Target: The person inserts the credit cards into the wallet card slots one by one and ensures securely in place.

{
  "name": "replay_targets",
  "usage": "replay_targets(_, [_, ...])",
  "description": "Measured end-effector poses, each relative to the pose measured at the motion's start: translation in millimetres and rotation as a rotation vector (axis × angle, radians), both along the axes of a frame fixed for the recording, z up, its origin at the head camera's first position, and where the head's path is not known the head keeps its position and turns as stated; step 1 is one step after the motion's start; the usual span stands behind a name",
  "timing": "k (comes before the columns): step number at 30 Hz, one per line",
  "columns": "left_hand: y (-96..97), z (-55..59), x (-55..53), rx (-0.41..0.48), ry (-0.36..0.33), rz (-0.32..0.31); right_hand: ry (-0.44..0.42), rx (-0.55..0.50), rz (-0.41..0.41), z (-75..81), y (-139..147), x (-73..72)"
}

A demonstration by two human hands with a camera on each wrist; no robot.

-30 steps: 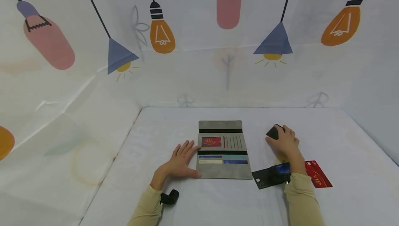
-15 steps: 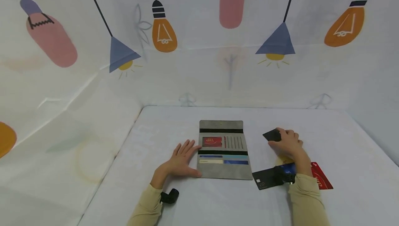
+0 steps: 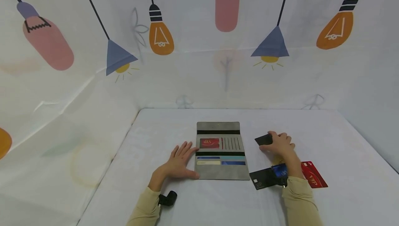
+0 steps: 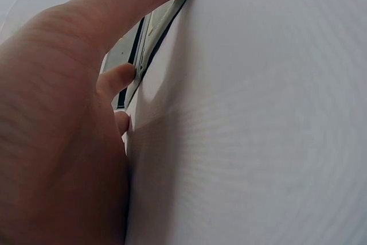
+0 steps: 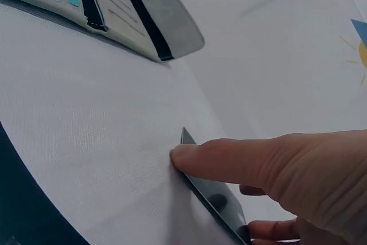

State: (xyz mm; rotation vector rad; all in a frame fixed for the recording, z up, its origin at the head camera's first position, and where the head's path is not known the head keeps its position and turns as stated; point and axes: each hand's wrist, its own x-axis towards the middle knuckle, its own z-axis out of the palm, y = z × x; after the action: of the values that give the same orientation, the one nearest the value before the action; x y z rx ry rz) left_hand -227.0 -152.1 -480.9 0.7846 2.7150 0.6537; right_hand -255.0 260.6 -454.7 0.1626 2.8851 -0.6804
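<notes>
A grey card wallet (image 3: 222, 175) lies unfolded on the table, a red VIP card (image 3: 209, 143) and several blue and cream cards showing in its slots. My left hand (image 3: 177, 164) rests beside it with straight, spread fingers; thumb and a fingertip touch its left edge. In the left wrist view the thumb meets the wallet's rim. To the wallet's right, my right hand (image 3: 282, 146) pinches a black card (image 3: 263, 140) between thumb and fingers. The right wrist view shows this card (image 5: 221, 196) tilted, thumb pressed on its near side.
Nearer the person, a black VIP card (image 3: 262, 178) and a blue card (image 3: 280, 171) overlap by the right wrist. A red VIP card (image 3: 314, 174) lies right of that wrist. Something yellowish is mostly hidden under the right hand. A patterned sheet (image 3: 193, 73) hangs behind the table.
My right hand has shifted slightly toward the wallet and the person, carrying the black card, which now shows more beyond the fingers. The left hand and wallet stay in place.
</notes>
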Motion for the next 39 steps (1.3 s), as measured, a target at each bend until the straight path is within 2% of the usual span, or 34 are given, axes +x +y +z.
replay_targets(8, [0.5, -0.1, -0.8, 0.006, -0.008, 0.002, 0.016, -0.027, 0.041, 3.4, -8.4, 2.5])
replay_targets(18, [-0.5, -1.0, -0.8, 0.015, -0.009, 0.0, 0.136, -0.073, 0.101, 7.4, -43.8, 2.3])
replay_targets(32, [-1.8, -1.8, -0.9, 0.01, -0.016, -0.001, 0.231, -0.021, 0.164, -2.1, -79.6, 0.2])
replay_targets(39, [-1.3, -3.0, -1.9, 0.007, -0.008, 0.0, 0.235, -0.019, 0.165, -2.8, -84.8, 0.8])
